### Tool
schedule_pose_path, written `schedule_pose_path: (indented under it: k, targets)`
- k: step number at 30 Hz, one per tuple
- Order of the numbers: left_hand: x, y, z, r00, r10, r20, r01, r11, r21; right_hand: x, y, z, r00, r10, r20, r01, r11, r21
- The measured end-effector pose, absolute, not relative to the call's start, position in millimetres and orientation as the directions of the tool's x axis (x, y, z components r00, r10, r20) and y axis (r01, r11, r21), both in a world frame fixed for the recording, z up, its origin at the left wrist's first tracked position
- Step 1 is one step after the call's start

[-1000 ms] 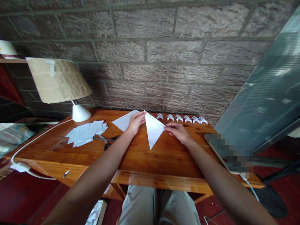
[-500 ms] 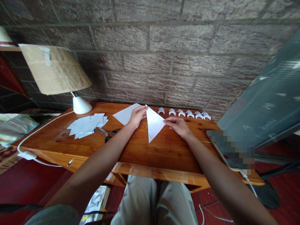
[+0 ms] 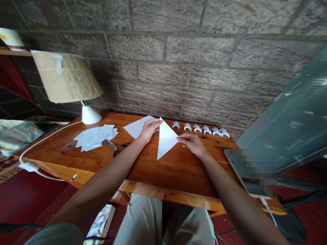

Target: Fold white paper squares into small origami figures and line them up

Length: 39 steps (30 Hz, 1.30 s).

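Note:
A white sheet of paper folded into a triangle [image 3: 166,139], with faint printed lines on it, is held up over the desk between both hands. My left hand [image 3: 150,130] pinches its upper corner, and my right hand [image 3: 191,143] grips the right-hand corner between thumb and fingers. Behind my left hand lies another white sheet [image 3: 136,126], partly covered by that hand. Scissors with black handles [image 3: 116,148] rest left of my left forearm. Beside them is a loose pile of cut white paper pieces [image 3: 95,136]. Several small folded paper figures [image 3: 196,128] stand in a row near the wall.
A lamp [image 3: 90,115] with a paper-covered shade stands at the back left of the wooden desk [image 3: 176,173]; its white cord runs over the left edge. A tablet [image 3: 247,173], partly blurred out, lies at the right edge with a cable attached. A brick wall [image 3: 176,73] rises behind.
The folded paper has turned slightly, its lower tip swinging left. Both hands keep their hold on it. The camera view has shifted a little.

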<state>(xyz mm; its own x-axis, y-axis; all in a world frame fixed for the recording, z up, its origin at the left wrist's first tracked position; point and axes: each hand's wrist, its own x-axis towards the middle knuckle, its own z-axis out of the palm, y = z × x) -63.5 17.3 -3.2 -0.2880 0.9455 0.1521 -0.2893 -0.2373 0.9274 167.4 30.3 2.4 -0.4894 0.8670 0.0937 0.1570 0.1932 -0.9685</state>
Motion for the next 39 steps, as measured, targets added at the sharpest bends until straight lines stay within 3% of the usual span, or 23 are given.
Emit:
schedule_pose_path:
  k: [12, 25, 39]
  targets:
    - [-56.2, 14.4, -4.0, -0.119, 0.988, 0.100, -0.302, -0.131, 0.944, 166.4, 27.7, 1.4, -0.522, 0.853, 0.008, 0.163, 0.109, -0.981]
    - [-46.5, 9.1, -5.4, 0.010, 0.996, 0.093, -0.295, -0.086, 0.952, 163.9, 25.4, 3.3, -0.509, 0.859, 0.053, 0.149, 0.149, -0.978]
    - [-44.8, 13.9, -6.1, -0.052, 0.996, 0.067, -0.358, -0.081, 0.930, 161.8, 23.7, 2.5, -0.545, 0.837, 0.040, 0.170, 0.157, -0.973]
